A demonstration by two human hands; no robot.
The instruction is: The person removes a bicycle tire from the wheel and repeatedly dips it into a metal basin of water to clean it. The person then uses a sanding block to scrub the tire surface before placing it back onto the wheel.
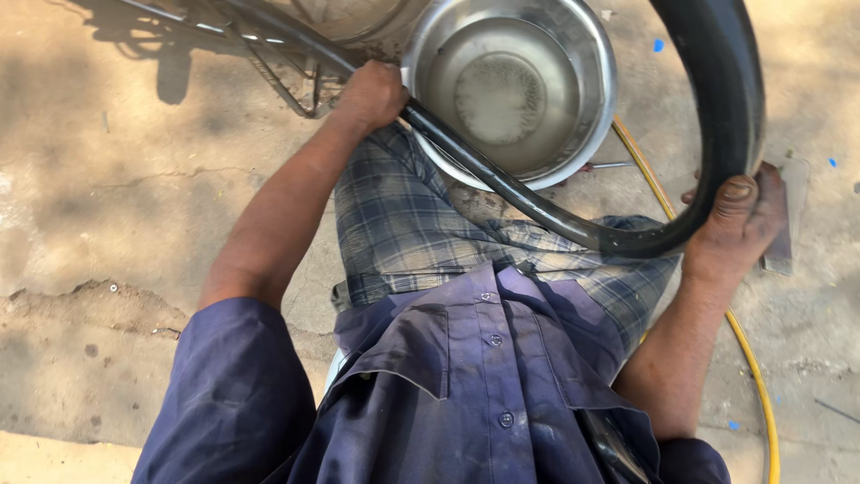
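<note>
— What's nearest the camera?
— A dark blue buttoned shirt (466, 376) and checked grey cloth (403, 224) over the knees.
— And the hands?
— Right hand (739, 224) grips the black rubber inner tube (537, 202), thumb on top; left hand (372, 94) is closed around it further along.
— Beyond them?
— The tube crosses a round steel basin of water (511, 85); a yellow hose (752, 376) lies on the concrete.

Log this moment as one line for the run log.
left hand: gripping black inner tube | right hand: gripping same tube | tube: looped over steel basin of water | nearby: yellow hose, concrete ground
</note>
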